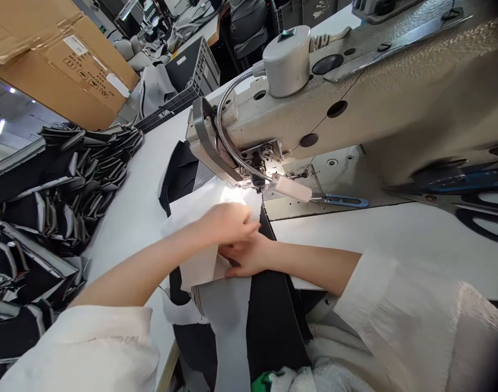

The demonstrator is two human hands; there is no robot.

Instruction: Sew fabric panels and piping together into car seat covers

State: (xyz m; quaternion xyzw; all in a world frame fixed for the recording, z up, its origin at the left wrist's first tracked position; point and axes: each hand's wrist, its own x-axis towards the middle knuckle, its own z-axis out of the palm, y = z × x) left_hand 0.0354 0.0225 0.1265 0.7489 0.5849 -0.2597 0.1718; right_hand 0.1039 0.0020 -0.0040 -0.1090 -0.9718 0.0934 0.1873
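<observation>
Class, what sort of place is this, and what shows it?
Probably a sewing workshop: there is a large sewing machine, a pair of scissors at the right, and a heap of dark fabric pieces at the left.

The blurred left hand [228,222] hides part of the right hand [255,256]; their grip on the white panel [198,209] is obscured. The right edge crops the sewing machine [367,114] and scissors [451,207]. The far-left cardboard box [97,71] is cut off, its label print illegible.
</observation>
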